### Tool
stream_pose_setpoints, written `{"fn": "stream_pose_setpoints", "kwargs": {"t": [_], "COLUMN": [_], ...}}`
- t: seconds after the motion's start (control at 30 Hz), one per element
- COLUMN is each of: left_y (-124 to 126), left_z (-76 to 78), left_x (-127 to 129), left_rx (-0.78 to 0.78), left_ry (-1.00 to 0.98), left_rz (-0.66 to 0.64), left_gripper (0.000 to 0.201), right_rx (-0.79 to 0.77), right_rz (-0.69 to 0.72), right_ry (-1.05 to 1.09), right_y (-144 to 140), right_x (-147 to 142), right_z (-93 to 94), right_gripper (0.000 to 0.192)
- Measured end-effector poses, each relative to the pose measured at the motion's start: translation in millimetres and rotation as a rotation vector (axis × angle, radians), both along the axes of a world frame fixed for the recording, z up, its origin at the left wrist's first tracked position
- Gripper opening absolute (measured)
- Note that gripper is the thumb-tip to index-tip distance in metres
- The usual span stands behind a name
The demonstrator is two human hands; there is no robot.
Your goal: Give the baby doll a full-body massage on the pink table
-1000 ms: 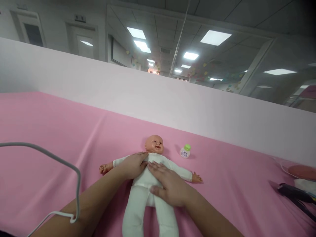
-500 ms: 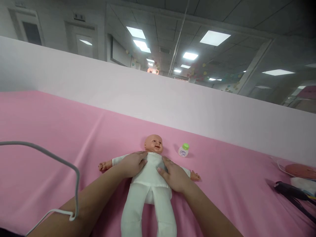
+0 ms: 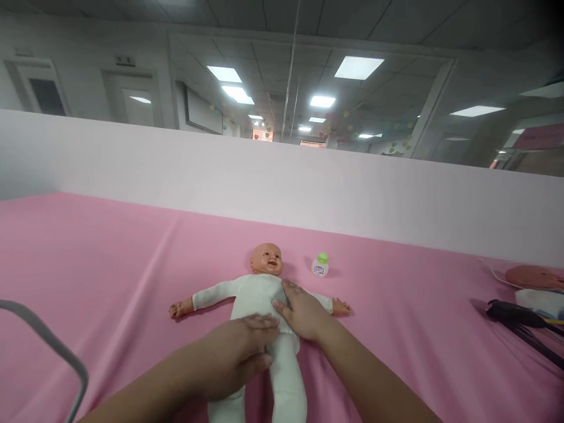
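Observation:
A baby doll (image 3: 259,296) with a white cloth body lies on its back, arms spread wide, head toward the low wall. My right hand (image 3: 303,311) rests on the side of its chest, fingers stretched out and pointing to the shoulder. Over the lower belly and hip is my left hand (image 3: 240,352), slightly blurred, its fingers extended and thumb apart; whether it presses on the cloth I cannot tell. Beyond the doll's arm on the right stands a small clear bottle (image 3: 319,268) with a green cap and a printed label.
Pink cloth (image 3: 110,264) covers the surface, bounded at the back by a low white wall (image 3: 282,182). At the right edge lie a black strap or cable-like thing (image 3: 515,314) and a skin-coloured object (image 3: 533,276). A grey cable (image 3: 53,346) loops in at the lower left.
My left hand has moved from the doll's chest and shoulder down to its lower belly. The right hand stays on the chest. The camera view has tilted a little.

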State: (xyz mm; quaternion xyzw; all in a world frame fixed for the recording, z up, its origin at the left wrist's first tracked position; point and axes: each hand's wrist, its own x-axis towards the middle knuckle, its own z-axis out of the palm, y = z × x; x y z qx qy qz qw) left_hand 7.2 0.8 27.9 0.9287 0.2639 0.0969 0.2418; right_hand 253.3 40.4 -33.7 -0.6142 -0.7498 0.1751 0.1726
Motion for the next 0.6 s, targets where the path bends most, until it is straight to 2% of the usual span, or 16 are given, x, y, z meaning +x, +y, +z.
{"fn": "stream_pose_setpoints", "kwargs": {"t": [0.07,0.2,0.3,0.43,0.6], "left_y": [16.7,61.4,85.4,99.4,103.0], "left_z": [-8.1,-23.6,-32.0,-42.0,-47.4], "left_x": [5.0,19.9,29.8,30.9,14.5], "left_rx": [0.037,0.123,0.204,0.250,0.248], "left_ry": [0.017,0.059,0.046,0.006,-0.013], "left_rz": [0.063,0.086,0.140,0.185,0.237], "left_gripper": [0.062,0.069,0.072,0.065,0.063], "right_rx": [-0.003,-0.011,-0.001,0.000,-0.024], "right_rz": [0.005,0.017,0.030,0.018,0.013], "right_ry": [0.001,-0.009,-0.018,-0.002,-0.010], "right_y": [1.3,4.3,4.7,3.7,4.1], "right_x": [-0.2,-0.4,-0.2,-1.3,-1.8], "right_z": [-0.6,-2.6,-2.1,0.0,-1.2], "right_gripper": [0.083,0.079,0.079,0.082,0.082]}}
